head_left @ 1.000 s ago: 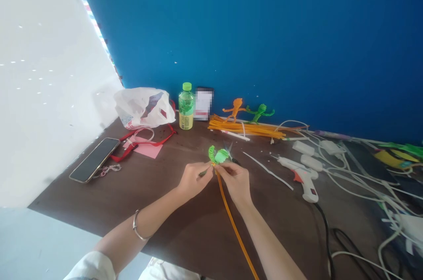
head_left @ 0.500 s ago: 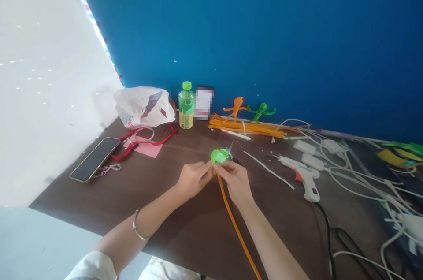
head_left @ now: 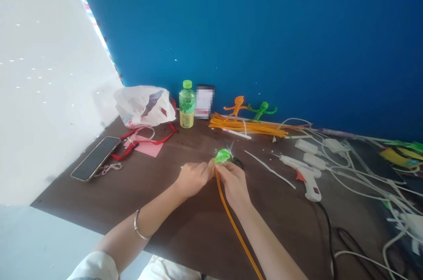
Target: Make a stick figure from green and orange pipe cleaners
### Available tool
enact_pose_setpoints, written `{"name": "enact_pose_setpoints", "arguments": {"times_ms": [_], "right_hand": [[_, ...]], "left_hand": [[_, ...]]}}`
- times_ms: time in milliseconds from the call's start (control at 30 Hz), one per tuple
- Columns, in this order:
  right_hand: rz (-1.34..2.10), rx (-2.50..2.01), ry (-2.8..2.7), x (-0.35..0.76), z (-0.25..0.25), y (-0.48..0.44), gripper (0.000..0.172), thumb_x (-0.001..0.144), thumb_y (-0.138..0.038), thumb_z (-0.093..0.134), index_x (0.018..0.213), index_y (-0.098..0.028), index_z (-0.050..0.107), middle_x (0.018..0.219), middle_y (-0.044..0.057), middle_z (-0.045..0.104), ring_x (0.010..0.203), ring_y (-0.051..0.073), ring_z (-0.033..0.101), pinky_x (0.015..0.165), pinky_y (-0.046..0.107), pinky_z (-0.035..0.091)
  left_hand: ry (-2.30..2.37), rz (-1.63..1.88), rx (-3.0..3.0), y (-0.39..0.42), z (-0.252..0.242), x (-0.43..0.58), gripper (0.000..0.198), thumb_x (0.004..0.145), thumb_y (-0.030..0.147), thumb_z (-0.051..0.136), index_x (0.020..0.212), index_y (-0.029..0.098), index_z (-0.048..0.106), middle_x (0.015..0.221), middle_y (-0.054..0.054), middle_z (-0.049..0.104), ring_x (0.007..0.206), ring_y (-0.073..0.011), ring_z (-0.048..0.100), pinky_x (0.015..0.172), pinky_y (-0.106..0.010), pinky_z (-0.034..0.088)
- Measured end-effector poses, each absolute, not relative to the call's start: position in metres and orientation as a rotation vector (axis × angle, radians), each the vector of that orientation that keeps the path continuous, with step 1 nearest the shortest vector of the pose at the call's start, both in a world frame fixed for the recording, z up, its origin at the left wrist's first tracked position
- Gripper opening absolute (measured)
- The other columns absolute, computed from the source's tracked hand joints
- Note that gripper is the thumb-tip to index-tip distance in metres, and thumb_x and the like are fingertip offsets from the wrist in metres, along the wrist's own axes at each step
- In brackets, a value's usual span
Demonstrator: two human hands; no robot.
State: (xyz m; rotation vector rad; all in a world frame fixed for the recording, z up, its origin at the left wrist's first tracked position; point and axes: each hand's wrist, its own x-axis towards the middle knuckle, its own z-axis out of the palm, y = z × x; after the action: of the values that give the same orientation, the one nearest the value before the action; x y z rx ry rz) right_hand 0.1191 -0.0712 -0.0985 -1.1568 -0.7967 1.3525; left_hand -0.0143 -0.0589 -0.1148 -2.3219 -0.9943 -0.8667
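Note:
A small light-green twisted piece (head_left: 222, 155) is pinched between my two hands above the middle of the table. My left hand (head_left: 194, 178) grips its base from the left, with fingers curled and fingertips pressed together. On the other side my right hand (head_left: 234, 181) pinches a long orange pipe cleaner (head_left: 231, 217) right under the green piece. This strip hangs down from the fingertips towards the table's front edge. The exact join is hidden by my fingers. Scissors (head_left: 229, 147) lie just behind my right hand, their handles partly covered.
At right are a white glue gun (head_left: 302, 174), a white strip (head_left: 269, 169) and tangled white cables (head_left: 357, 169). Behind lie an orange pipe cleaner bundle (head_left: 254, 128), two twisted figures (head_left: 238, 106) and a green-capped bottle (head_left: 187, 106). A plastic bag (head_left: 142, 106) and phone (head_left: 95, 158) are at left.
The green piece has turned and shifted slightly right in my fingers. A small green bit now shows beside my left hand. Both hands keep their pinch.

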Motion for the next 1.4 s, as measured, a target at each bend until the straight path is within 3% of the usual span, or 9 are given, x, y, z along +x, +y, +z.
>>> {"name": "enact_pose_setpoints", "arguments": {"times_ms": [167, 333, 667, 1033, 1200, 1400], "right_hand": [[1.354, -1.13, -0.731, 0.117, -0.096, -0.073, 0.016, 0.057, -0.024, 0.068, 0.056, -0.016, 0.055, 0.052, -0.003, 0.051, 0.046, 0.008, 0.043, 0.047, 0.022, 0.036], [1.385, -1.135, -0.687, 0.116, -0.098, -0.074, 0.023, 0.058, -0.027, 0.069, 0.052, -0.017, 0.05, 0.047, -0.006, 0.047, 0.041, 0.006, 0.039, 0.041, 0.021, 0.03], [1.318, -1.173, -0.812, 0.119, -0.092, -0.074, 0.023, 0.058, -0.035, 0.07, 0.055, -0.017, 0.056, 0.051, -0.002, 0.054, 0.046, 0.01, 0.046, 0.043, 0.022, 0.034], [1.289, -1.19, -0.836, 0.122, -0.1, -0.074, 0.024, 0.059, -0.037, 0.07, 0.058, -0.016, 0.057, 0.053, -0.001, 0.055, 0.049, 0.011, 0.049, 0.045, 0.023, 0.037], [1.264, -1.188, -0.92, 0.122, -0.099, -0.073, 0.024, 0.062, -0.038, 0.067, 0.061, -0.016, 0.058, 0.056, 0.0, 0.058, 0.052, 0.013, 0.052, 0.052, 0.026, 0.041], [0.601, -1.283, -1.399, 0.121, -0.095, -0.078, 0.011, 0.068, -0.031, 0.06, 0.07, -0.02, 0.057, 0.065, 0.0, 0.055, 0.058, 0.013, 0.049, 0.058, 0.027, 0.041]], "left_hand": [[-0.944, -0.772, -2.343, -0.059, -0.111, -0.014, 0.022, 0.083, 0.016, 0.043, 0.101, 0.007, 0.053, 0.05, 0.003, 0.044, 0.043, -0.0082, 0.045, 0.04, -0.024, 0.025], [-0.955, -0.865, -2.387, -0.058, -0.114, -0.013, 0.024, 0.083, 0.017, 0.043, 0.104, 0.008, 0.05, 0.051, 0.003, 0.046, 0.044, -0.0081, 0.047, 0.042, -0.023, 0.03], [-1.014, -0.986, -2.423, -0.059, -0.117, -0.014, 0.027, 0.083, 0.018, 0.042, 0.107, 0.008, 0.047, 0.056, 0.0, 0.057, 0.047, -0.0093, 0.054, 0.046, -0.021, 0.036], [-1.008, -0.916, -2.479, -0.056, -0.125, -0.018, 0.028, 0.082, 0.017, 0.043, 0.109, 0.01, 0.048, 0.054, 0.002, 0.052, 0.047, -0.0093, 0.051, 0.046, -0.021, 0.034], [-1.098, -1.003, -2.528, -0.057, -0.121, -0.017, 0.022, 0.084, 0.02, 0.039, 0.1, 0.014, 0.053, 0.054, 0.001, 0.055, 0.047, -0.0082, 0.051, 0.049, -0.019, 0.036], [-1.416, -1.398, -2.514, -0.055, -0.125, -0.012, 0.018, 0.084, 0.025, 0.04, 0.089, 0.017, 0.056, 0.066, -0.001, 0.062, 0.053, -0.0073, 0.054, 0.052, -0.017, 0.039]]}}
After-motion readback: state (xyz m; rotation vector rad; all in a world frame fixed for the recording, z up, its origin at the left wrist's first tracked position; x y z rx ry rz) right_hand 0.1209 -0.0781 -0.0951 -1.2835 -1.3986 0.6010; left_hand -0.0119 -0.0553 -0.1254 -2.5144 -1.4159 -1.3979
